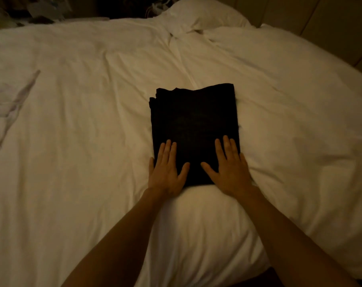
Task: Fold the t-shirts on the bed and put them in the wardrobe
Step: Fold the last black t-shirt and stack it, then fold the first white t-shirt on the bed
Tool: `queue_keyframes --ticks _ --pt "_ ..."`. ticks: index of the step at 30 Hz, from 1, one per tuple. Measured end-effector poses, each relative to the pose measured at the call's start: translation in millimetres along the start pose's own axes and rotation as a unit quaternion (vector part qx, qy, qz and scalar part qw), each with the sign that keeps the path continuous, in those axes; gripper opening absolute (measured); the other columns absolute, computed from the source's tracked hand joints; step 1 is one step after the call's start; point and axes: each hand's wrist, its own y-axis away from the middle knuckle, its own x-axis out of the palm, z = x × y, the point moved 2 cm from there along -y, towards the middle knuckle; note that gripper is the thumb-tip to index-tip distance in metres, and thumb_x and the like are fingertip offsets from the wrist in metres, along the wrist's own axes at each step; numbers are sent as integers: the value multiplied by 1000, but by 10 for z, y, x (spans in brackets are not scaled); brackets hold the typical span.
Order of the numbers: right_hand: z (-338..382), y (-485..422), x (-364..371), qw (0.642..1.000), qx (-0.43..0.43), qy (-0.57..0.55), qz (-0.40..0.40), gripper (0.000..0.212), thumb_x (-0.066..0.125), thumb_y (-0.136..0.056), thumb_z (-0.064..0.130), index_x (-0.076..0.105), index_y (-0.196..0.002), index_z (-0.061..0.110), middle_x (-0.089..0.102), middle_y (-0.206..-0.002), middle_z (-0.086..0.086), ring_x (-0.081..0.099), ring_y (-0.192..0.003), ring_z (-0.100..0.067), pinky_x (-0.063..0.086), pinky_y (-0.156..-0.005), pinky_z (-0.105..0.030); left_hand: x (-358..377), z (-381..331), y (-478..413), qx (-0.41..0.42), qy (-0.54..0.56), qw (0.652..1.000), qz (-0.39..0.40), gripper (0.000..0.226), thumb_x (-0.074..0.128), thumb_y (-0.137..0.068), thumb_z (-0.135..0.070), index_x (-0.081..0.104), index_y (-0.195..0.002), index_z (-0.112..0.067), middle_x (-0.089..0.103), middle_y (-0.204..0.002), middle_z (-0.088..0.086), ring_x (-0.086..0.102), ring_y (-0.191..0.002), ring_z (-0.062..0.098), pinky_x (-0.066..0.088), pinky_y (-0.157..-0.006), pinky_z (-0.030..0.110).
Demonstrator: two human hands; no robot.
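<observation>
Two flat hands, left hand point(165, 169) and right hand point(230, 168), press the near edge of the folded black t-shirt point(194, 121) in the middle of the bed point(82, 121), fingers point(168, 149) straight, gripping nothing. Scooped up carelessly, its layers could slide apart and unfold.

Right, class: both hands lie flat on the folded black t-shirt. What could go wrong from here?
The black t-shirt lies on a soft, rumpled duvet; lifted by the near end, where the left hand and right hand press, its layers might slump open.
The pale garment at the bed's left edge could be overlooked.
</observation>
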Motion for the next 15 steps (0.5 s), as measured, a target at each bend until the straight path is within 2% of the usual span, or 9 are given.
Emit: queue_keyframes --ticks 3,5,10,15 --pt "62 24 -197 999 15 -7 41 89 28 -91 75 -5 -159 26 -14 -166 -1 -12 -152 -22 7 -122 -50 -165 -14 29 13 -2 999 47 80 22 -97 -68 -12 -158 -28 -20 -164 -11 -22 -149 8 -3 -123 52" --pt "148 78 -366 999 14 -10 30 90 34 -92 72 -1 -159 23 -10 -167 -3 -10 -153 -24 5 -121 -50 -307 50 110 21 -7 998 56 81 22 -96 -69 -9 -158 -28 -18 -165 -10 -19 -150 9 -3 -123 53" --pt "643 251 -675 1000 -29 -8 6 88 39 -94 67 6 -159 19 -2 -167 -4 -6 -153 -24 5 -122 -50 -716 441 462 1 -23 1000 19 81 22 -97 -69 -3 -160 -25 -10 -166 -7 -10 -153 12 0 -123 49" --pt "1622 437 -710 994 -99 -43 28 83 40 -96 63 8 -159 19 4 -167 -1 -3 -153 -21 6 -122 -47 -1204 1162 961 -43 -37 998 -24 78 28 -99 -64 3 -160 -22 -6 -167 -6 -6 -153 12 3 -123 47"
